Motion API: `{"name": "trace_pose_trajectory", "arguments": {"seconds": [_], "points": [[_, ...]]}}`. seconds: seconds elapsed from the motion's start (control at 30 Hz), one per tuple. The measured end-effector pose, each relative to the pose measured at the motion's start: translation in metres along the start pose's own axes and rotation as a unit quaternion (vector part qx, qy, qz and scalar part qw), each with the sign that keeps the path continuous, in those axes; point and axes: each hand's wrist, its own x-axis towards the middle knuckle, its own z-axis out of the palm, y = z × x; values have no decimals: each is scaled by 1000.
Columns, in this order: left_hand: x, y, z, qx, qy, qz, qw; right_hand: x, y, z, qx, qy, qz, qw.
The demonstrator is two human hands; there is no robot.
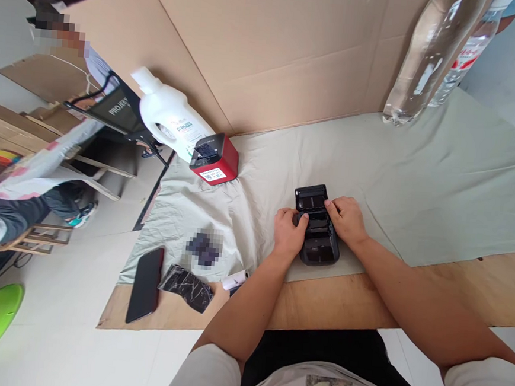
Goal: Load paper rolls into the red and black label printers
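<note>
A black handheld device [319,251], which looks like a portable receipt printer or card terminal, lies on the cloth with its hinged cover [309,198] swung back and its inner compartment showing. My left hand [289,232] grips its left side, thumb at the compartment's edge. On the opposite side, my right hand [348,220] holds the device near the hinge, its thumb touching the raised cover. The undersides of the fingers on both hands are hidden. Left of my left forearm lies a small white paper roll [235,279].
A black phone [145,285] and a crumpled black plastic wrapper [187,287] lie at the front left. Behind them stand a red box [217,165] and a white detergent bottle [168,111]. Clear bottles [421,63] stand back right against cardboard [272,57]. Other people sit at left.
</note>
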Motion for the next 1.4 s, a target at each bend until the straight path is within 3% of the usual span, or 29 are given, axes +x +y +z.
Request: {"name": "trace_pose_trajectory", "arguments": {"seconds": [0.1,0.2,0.27,0.33,0.43,0.57,0.63,0.73,0.93,1.0,1.1,1.17,1.23,1.3,1.4], "points": [[0,4,-4,79,31,24,996,1,5,6,-40,4,0,999],[-6,16,-10,138,71,108,982,0,8,8,-55,6,-1,998],[-9,27,-15,184,19,165,969,0,8,9,-61,6,-2,998],[-8,40,-18,249,-80,182,948,0,9,10,-66,6,-3,998],[-2,58,-20,366,-195,178,892,1,10,11,-71,10,-6,997],[6,77,-15,485,-264,186,813,1,10,12,-70,8,-8,997],[8,81,-11,511,-274,183,794,1,9,12,-65,7,-10,998],[12,79,-9,497,-270,176,806,2,8,11,-63,6,-8,998],[21,67,-15,392,-255,168,868,2,7,10,-78,-5,8,997],[22,65,-20,326,-254,152,898,2,7,9,-75,-6,7,997],[19,62,-34,142,-271,109,946,3,8,7,-70,-8,-1,998],[16,59,-54,1,-305,81,949,3,9,6,-66,-9,-6,998],[14,54,-84,-79,-347,47,933,2,11,5,-62,-8,-8,998],[13,46,-122,-77,-362,4,929,2,12,5,-59,-7,-7,998],[10,28,-185,-2,-313,-59,948,2,11,5,-56,-9,-4,998]]}}
